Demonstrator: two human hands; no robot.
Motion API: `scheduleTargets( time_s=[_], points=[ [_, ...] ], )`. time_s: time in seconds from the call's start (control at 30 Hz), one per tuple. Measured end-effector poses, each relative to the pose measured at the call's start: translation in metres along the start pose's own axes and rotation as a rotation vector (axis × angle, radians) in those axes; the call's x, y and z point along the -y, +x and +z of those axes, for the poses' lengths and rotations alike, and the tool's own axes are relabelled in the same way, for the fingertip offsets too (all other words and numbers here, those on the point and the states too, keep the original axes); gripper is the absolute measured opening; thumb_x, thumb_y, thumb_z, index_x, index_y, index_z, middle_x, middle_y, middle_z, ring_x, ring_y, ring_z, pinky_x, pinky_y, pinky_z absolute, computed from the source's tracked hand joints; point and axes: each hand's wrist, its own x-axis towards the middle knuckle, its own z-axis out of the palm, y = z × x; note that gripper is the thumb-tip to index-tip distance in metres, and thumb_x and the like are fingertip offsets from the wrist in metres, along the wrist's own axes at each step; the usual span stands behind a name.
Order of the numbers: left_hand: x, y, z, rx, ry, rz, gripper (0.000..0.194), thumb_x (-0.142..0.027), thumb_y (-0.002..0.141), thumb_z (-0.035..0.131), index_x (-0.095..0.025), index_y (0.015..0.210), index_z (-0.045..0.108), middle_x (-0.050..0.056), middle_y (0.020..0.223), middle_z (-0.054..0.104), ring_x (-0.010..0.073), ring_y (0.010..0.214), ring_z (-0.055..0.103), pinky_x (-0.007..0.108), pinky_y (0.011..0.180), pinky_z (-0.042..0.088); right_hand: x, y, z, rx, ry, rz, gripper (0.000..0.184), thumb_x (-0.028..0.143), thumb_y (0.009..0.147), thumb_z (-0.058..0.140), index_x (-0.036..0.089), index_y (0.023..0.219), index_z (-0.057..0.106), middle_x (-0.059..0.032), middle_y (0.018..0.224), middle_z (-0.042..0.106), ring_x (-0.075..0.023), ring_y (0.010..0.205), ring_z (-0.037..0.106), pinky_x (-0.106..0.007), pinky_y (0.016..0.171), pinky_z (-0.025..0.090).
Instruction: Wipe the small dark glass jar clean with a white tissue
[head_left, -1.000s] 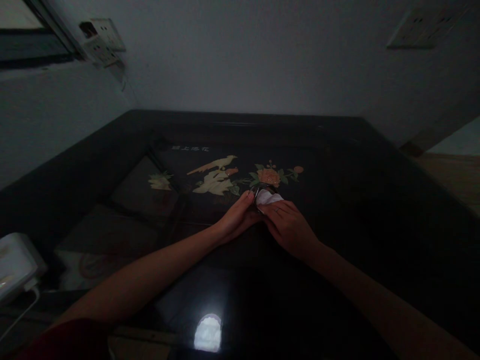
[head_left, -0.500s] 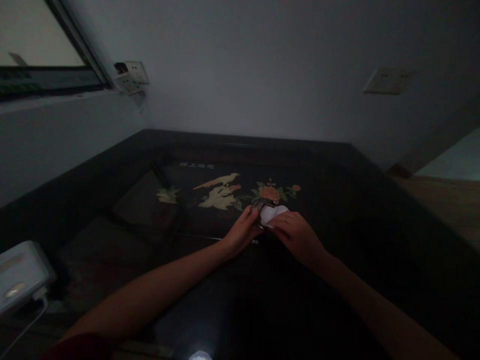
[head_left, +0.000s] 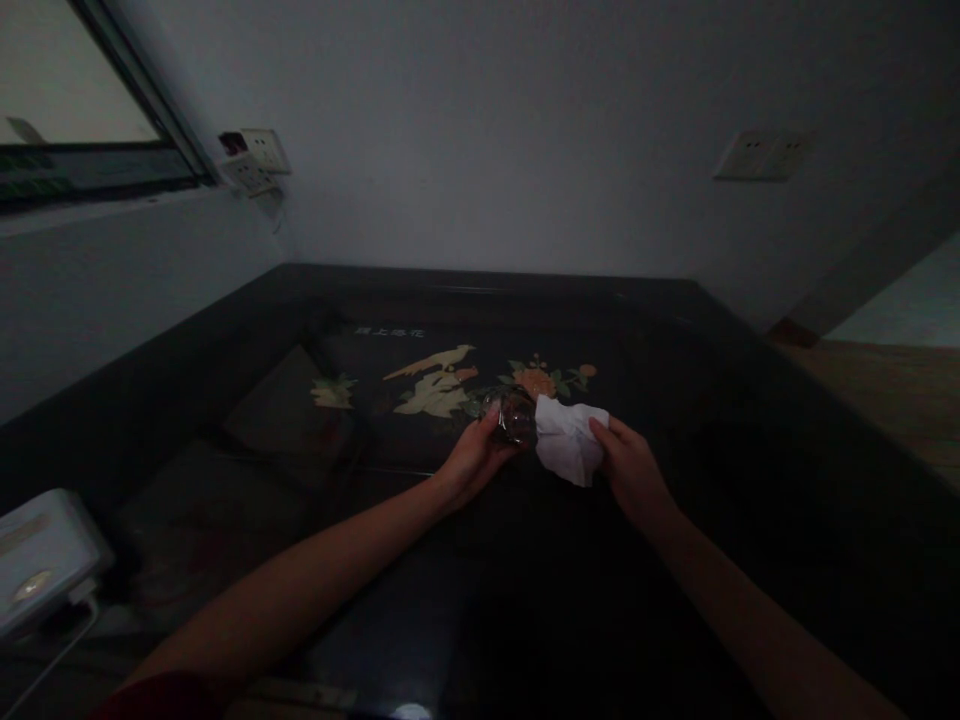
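My left hand [head_left: 475,456] is closed around a clear glass cup [head_left: 514,418], which lies tilted with its mouth turned to the right. Pinched in my right hand [head_left: 631,466] is a white tissue [head_left: 568,442], spread out and hanging just right of the glass. The tissue's left edge is close to the rim; whether they touch I cannot tell. Both hands are above a dark, glossy table [head_left: 480,560] with an inlaid bird and flower picture [head_left: 435,392].
A white box-like device [head_left: 49,560] with a cable stands at the left edge. Wall sockets are at the back left [head_left: 255,165] and back right [head_left: 763,156]. The far table edge meets the wall, and a window [head_left: 82,90] is at the upper left.
My right hand has moved right, drawing the tissue away from the glass. The tissue was bunched at the glass's mouth and now hangs spread out. My left hand still holds the glass.
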Motion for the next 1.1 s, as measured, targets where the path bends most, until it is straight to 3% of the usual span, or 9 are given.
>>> scheduleTargets(
  time_s=[0.27, 0.47, 0.77, 1.1],
  points=[
    [-0.006, 0.000, -0.007, 0.138, -0.100, -0.151, 0.064, -0.068, 0.070, 0.063, -0.013, 0.102, 0.066, 0.014, 0.106, 0.068, 0.0270, 0.110, 0.059, 0.042, 0.098, 0.042, -0.004, -0.009, 0.001, 0.091, 0.043, 0.075, 0.033, 0.040, 0.069, 0.073, 0.019, 0.095, 0.071, -0.0050, 0.088, 0.075, -0.0230, 0.077, 0.068, -0.035, 0.066, 0.053],
    [-0.006, -0.006, -0.002, 0.211, -0.018, -0.133, 0.071, -0.071, 0.063, 0.066, -0.010, 0.099, 0.069, 0.013, 0.107, 0.069, 0.0262, 0.117, 0.055, 0.034, 0.106, 0.034, -0.001, -0.018, 0.009, 0.172, 0.099, 0.085, 0.032, 0.037, 0.067, 0.077, 0.019, 0.093, 0.070, -0.0043, 0.088, 0.075, -0.0222, 0.076, 0.069, -0.035, 0.069, 0.054],
    [-0.002, -0.015, -0.012, 0.416, 0.021, -0.276, 0.066, -0.065, 0.057, 0.075, -0.015, 0.100, 0.070, 0.010, 0.104, 0.072, 0.0251, 0.104, 0.063, 0.036, 0.098, 0.040, -0.002, -0.016, 0.005, 0.200, 0.035, 0.011, 0.035, 0.034, 0.067, 0.077, 0.020, 0.097, 0.066, -0.0038, 0.087, 0.075, -0.0213, 0.073, 0.069, -0.033, 0.062, 0.055],
    [0.001, -0.010, -0.007, 0.346, 0.083, -0.145, 0.066, -0.065, 0.054, 0.077, -0.015, 0.097, 0.071, 0.009, 0.101, 0.071, 0.0235, 0.099, 0.063, 0.034, 0.096, 0.043, -0.004, -0.009, 0.000, 0.128, -0.096, -0.044, 0.031, 0.035, 0.065, 0.076, 0.019, 0.088, 0.064, -0.0035, 0.080, 0.073, -0.0226, 0.073, 0.068, -0.035, 0.065, 0.052]
  ],
)
